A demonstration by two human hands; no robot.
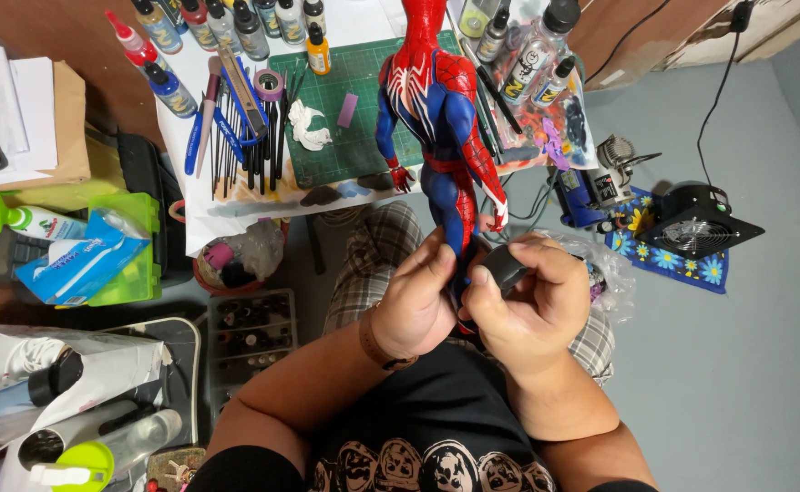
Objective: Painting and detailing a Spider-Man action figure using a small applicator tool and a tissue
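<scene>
A red and blue action figure [436, 109] in a webbed suit stands upright in front of me, seen from behind, its head toward the desk. My left hand [415, 301] grips the figure's lower legs from the left. My right hand [529, 305] is closed around a black rounded piece [502, 267] at the figure's feet, thumb pressed on it. Both hands touch each other above my lap. The figure's feet are hidden by my fingers.
A green cutting mat [345, 100] lies on the desk with brushes and tools [245, 137], paint bottles [227, 23] and white putty scraps [309, 128]. A small black fan [696, 228] and compressor [600, 182] sit on the floor at right. Boxes and spray bottles [72, 255] crowd the left.
</scene>
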